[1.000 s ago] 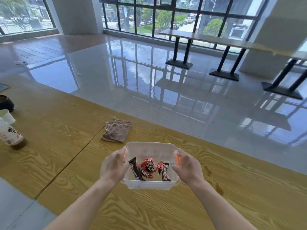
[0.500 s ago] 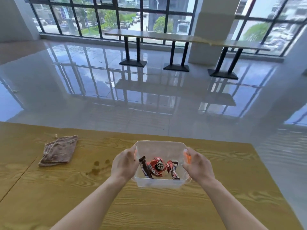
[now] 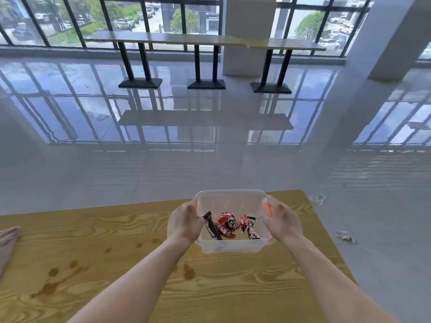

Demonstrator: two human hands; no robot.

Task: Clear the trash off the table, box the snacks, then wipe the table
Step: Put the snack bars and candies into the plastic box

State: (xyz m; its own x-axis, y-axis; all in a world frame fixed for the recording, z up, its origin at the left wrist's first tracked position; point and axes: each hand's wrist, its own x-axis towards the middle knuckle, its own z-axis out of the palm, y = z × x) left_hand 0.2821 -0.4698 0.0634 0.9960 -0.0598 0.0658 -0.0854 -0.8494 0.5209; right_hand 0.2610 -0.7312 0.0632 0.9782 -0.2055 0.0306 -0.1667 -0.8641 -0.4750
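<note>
A clear plastic box [image 3: 233, 247] with orange side clips is held over the far right part of the wooden table [image 3: 116, 229]. My left hand [image 3: 184, 223] grips its left side and my right hand [image 3: 281, 220] grips its right side. Inside lie a red snack packet [image 3: 226, 224], a dark chocolate bar [image 3: 211, 226] and another small red wrapped snack [image 3: 249, 227]. A brown cloth [image 3: 7, 243] lies at the table's left edge, partly out of frame. Brown liquid stains [image 3: 56, 278] spot the tabletop in front of me.
The table's right edge [image 3: 326, 231] is just right of the box. Two bits of clear wrapper trash [image 3: 345, 236] lie on the shiny floor beyond that edge. A long high table [image 3: 205, 40] on black legs stands by the windows.
My view and both hands with the box have shifted right along the table. The cloth has slid to the left edge of view, and the bottle and cup have left it.
</note>
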